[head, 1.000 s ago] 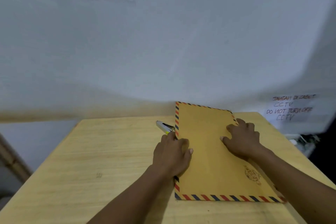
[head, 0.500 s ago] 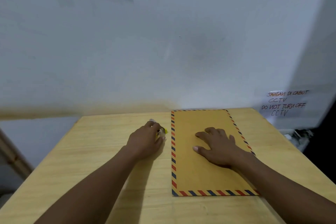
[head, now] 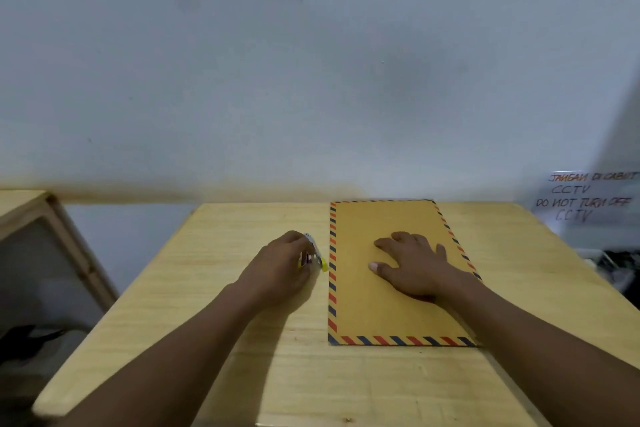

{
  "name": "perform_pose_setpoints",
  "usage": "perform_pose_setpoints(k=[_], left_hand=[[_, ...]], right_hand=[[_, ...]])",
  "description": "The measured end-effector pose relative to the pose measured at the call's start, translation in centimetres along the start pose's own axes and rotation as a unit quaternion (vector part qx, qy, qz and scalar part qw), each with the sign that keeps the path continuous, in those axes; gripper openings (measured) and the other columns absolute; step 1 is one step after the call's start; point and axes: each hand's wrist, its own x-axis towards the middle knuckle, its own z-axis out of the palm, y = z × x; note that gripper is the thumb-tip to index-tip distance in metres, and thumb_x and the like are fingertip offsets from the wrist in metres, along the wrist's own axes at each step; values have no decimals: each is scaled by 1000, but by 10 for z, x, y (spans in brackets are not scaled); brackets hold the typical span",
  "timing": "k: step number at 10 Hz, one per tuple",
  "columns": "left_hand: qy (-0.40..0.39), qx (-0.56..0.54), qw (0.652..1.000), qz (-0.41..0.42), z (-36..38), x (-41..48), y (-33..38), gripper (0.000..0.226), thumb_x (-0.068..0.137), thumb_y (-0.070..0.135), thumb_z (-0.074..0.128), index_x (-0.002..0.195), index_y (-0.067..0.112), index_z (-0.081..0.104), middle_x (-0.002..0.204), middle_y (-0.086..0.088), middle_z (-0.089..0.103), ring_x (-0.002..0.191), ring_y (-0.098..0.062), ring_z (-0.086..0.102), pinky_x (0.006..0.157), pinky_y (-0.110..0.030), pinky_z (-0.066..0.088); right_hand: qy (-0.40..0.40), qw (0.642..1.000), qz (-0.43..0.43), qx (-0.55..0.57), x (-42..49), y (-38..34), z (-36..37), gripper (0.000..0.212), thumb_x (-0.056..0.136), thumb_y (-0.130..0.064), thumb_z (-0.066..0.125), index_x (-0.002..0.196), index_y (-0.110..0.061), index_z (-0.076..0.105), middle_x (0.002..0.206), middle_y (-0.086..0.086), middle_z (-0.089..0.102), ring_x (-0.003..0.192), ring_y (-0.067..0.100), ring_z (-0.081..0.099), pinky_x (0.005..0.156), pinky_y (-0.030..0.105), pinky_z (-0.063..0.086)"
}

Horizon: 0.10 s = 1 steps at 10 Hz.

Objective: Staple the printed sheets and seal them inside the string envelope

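A brown envelope [head: 388, 315] with a red-and-blue striped border lies flat on the wooden table [head: 207, 288], right of centre. My right hand [head: 412, 267] rests palm-down on its middle, fingers spread. Just left of the envelope, my left hand [head: 277, 267] is closed around a small stapler [head: 316, 255] with a metal top and yellow end; most of it is hidden by my fingers. No printed sheets are visible.
A white wall runs right behind the table. A handwritten CCTV notice [head: 585, 199] hangs at the right. A wooden cabinet [head: 41, 239] stands lower left, beyond the table edge. Dark clutter [head: 620, 263] sits past the right edge.
My left hand moved off the envelope to the stapler beside it and closed on it. My right hand slid from the envelope's far right corner to its middle, and the envelope now lies flat.
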Motion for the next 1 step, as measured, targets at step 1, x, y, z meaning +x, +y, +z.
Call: perform_pose_setpoints(k=[1], left_hand=[[-10, 19, 1000, -21, -23, 10, 4, 35, 95, 38, 61, 129, 26, 60, 141, 3, 51, 113, -21, 62, 91, -39, 53]], right_hand=[[26, 999, -21, 8, 0, -6, -24, 68, 92, -66, 45, 152, -38, 30, 165, -1, 23, 152, 27, 17, 118, 61, 18]])
